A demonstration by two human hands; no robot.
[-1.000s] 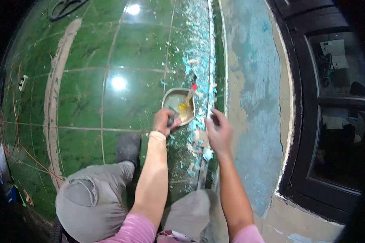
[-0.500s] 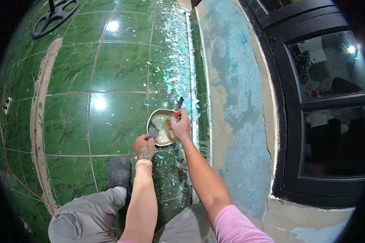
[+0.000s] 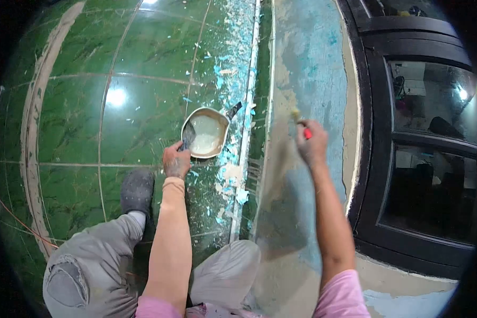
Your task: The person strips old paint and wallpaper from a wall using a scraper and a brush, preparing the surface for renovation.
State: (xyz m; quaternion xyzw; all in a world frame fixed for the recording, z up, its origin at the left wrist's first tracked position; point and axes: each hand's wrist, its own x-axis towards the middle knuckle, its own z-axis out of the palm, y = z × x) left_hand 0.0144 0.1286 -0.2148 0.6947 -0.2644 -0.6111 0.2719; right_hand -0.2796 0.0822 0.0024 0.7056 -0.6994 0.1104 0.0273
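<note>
Green floor (image 3: 148, 103) carried the pan (image 3: 222, 132), pale liquid (image 3: 205, 139) inside, paint flakes (image 3: 233, 85) alongside. Left hand (image 3: 176, 162): grip closed on a scraper (image 3: 190, 133), blade in pan. Right hand (image 3: 314, 144): grip closed round a brush (image 3: 296, 113) by the patchy wall (image 3: 315, 69); contact unclear.

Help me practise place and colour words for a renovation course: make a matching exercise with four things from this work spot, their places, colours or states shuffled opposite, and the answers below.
Things
1. Brush
2. Pan
3. Window frame
4. Flakes

Places, colours or states
A. Dark, around glass panes
B. Strewn along the foot of the wall
C. In the right hand
D. Has pale, wet-looking stuff inside

Right pairs: 1-C, 2-D, 3-A, 4-B
</note>
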